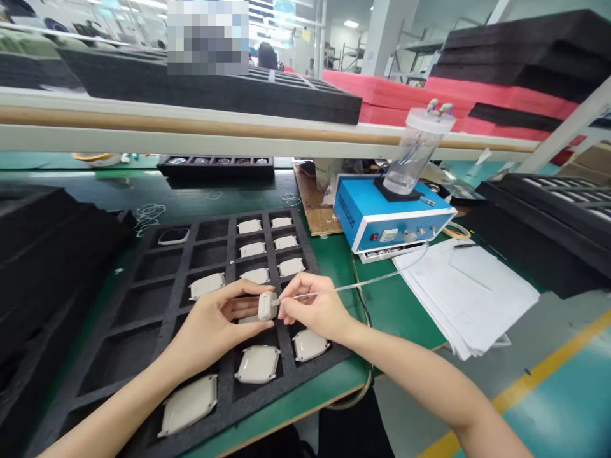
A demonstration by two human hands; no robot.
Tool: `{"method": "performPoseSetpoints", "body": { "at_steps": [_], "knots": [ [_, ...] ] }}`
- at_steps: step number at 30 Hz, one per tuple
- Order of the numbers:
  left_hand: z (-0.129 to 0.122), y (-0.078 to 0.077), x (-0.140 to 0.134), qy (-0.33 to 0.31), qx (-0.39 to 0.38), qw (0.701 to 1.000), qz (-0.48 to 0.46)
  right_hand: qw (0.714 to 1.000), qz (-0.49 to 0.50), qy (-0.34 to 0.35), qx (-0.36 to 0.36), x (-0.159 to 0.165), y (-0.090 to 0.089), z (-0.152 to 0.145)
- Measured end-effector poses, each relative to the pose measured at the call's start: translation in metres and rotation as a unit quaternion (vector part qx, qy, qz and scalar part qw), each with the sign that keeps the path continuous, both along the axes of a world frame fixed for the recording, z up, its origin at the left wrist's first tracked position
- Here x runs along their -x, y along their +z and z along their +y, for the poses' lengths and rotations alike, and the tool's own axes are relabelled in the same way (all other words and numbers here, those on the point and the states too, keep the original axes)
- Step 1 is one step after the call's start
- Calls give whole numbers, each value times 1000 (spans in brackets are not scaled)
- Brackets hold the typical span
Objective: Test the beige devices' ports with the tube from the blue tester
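Between its thumb and fingers my left hand (217, 318) grips a beige watch case (268, 306), turned edge-on above the tray. The fingertips of my right hand (317, 305) pinch the end of a thin clear tube (367, 282), and its tip meets or nearly meets the near side of that case. Below both hands lies a black foam tray (147, 296) with compartments. Several beige watch cases, such as this one (258, 364), rest in its middle and right columns. One case with a dark face (174, 236) sits at the far left corner.
The tube runs toward a blue control box (400, 216) with a clear cylinder (413, 156) on top. Papers (470, 286) lie at its right. Stacked black foam trays (52, 273) stand at the left, and more trays (563, 203) at the right. A shelf edge (267, 137) crosses above.
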State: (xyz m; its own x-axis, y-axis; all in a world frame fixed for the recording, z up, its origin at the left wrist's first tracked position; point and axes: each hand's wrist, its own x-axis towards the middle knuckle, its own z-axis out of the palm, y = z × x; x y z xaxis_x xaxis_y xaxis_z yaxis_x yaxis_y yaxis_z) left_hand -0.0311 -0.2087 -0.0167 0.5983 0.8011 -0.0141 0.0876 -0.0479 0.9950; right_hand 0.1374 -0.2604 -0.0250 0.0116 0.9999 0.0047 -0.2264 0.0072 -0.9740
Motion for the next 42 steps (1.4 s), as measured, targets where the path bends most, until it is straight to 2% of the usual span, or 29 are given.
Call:
{"method": "performPoseSetpoints", "body": {
  "at_steps": [9, 42],
  "knots": [
    [-1, 3, 1, -6, 5, 1000, -7, 1000, 2, 8, -3, 1, 0, 0],
    [-1, 0, 1, -10, 4, 1000, -8, 1000, 5, 8, -18, 1, -4, 1]
  ]
}}
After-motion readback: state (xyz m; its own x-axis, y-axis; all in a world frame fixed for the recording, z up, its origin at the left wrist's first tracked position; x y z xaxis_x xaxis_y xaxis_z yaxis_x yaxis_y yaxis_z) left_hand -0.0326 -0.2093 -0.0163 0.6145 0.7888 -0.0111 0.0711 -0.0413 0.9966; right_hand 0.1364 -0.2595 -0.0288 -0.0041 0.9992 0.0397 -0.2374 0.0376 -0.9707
